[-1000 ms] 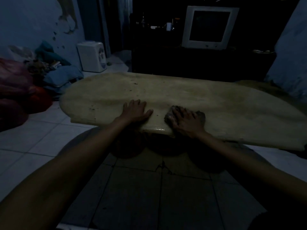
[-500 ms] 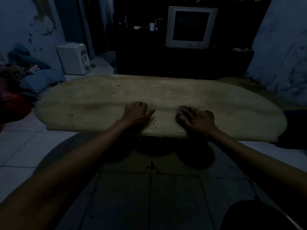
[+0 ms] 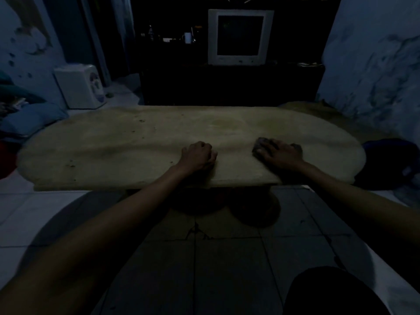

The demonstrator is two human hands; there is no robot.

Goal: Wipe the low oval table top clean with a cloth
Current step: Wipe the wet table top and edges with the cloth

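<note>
The low oval table top (image 3: 113,142) is pale stone with dark specks toward its left half. My right hand (image 3: 280,154) lies flat with spread fingers on a dark cloth (image 3: 259,144), pressing it onto the top right of centre, near the front edge. Only the cloth's left and right ends show past my fingers. My left hand (image 3: 198,156) rests on the top at the middle, curled into a loose fist with nothing in it.
A dark cabinet (image 3: 227,85) with a grey monitor (image 3: 241,37) stands behind the table. A white appliance (image 3: 80,86) sits on the floor at back left, beside piled cloth (image 3: 29,119). A dark bundle (image 3: 391,162) lies at the table's right end. Tiled floor lies in front.
My right hand has slid the cloth to the right along the front of the top. My left hand has curled from flat into a fist. The view has shifted left and up.
</note>
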